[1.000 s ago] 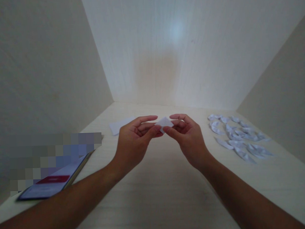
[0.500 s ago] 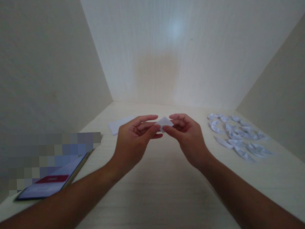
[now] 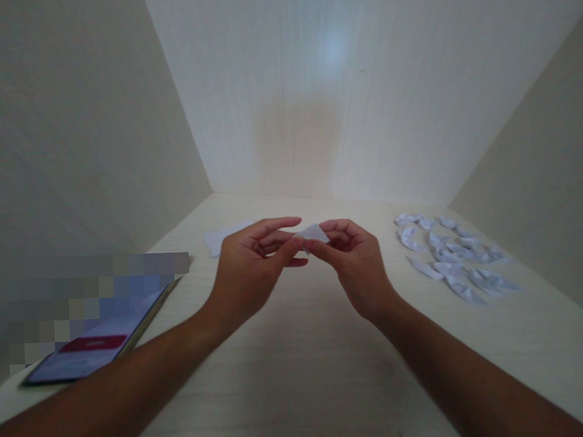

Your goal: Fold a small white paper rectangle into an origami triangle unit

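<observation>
A small white folded piece of paper (image 3: 313, 232) is held up above the pale desk (image 3: 296, 365), pinched from both sides. My left hand (image 3: 252, 267) grips its left end between thumb and fingers, with the index finger stretched over the top. My right hand (image 3: 355, 258) pinches its right end, its fingers curled in. The two thumbs nearly touch under the paper. Part of the paper is hidden behind my fingers.
Several small white folded paper pieces (image 3: 453, 257) lie scattered at the right of the desk. A stack of white paper slips (image 3: 218, 239) lies at the back left. A phone with a lit screen (image 3: 99, 346) rests at the near left. Pale walls enclose three sides.
My hands have drawn slightly closer together on the paper, the right thumb moving in toward the left. The view has shifted a little; nothing else has moved.
</observation>
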Motion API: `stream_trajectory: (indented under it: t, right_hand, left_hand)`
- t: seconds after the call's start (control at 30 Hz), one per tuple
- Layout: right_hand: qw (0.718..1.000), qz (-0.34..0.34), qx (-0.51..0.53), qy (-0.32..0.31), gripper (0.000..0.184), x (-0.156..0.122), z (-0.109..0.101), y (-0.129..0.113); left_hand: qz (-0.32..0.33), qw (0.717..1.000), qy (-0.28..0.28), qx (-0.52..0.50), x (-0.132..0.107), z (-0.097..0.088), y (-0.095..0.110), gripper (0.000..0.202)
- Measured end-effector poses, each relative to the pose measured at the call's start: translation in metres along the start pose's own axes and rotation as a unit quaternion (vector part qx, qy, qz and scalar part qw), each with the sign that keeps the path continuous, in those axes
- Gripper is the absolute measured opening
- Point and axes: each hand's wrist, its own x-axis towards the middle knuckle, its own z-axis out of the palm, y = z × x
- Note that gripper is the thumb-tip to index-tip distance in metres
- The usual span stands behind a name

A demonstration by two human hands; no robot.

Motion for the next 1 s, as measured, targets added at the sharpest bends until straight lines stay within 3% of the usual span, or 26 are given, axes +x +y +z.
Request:
stream_trajectory:
  t: [0.23,0.57,0.73,1.0]
  right_hand:
    - [1.0,0.023,0.016,-0.011,0.032,0.001,-0.002,0.0]
    - [0.998,-0.01,0.007,-0.058,0.027,0.005,-0.009,-0.007]
    - [0.997,-0.022,-0.013,-0.067,0.028,0.009,-0.015,-0.007]
    - [0.997,-0.046,-0.022,-0.056,0.033,0.008,-0.014,-0.008]
  left_hand:
    - [-0.026,0.999,0.01,-0.018,0.001,-0.001,-0.005,0.037]
    - [-0.029,0.997,0.02,-0.067,0.003,-0.001,-0.009,0.055]
    - [-0.038,0.996,0.024,-0.074,0.005,-0.003,-0.007,0.051]
    - [-0.007,0.994,0.017,-0.107,0.001,-0.001,-0.013,0.059]
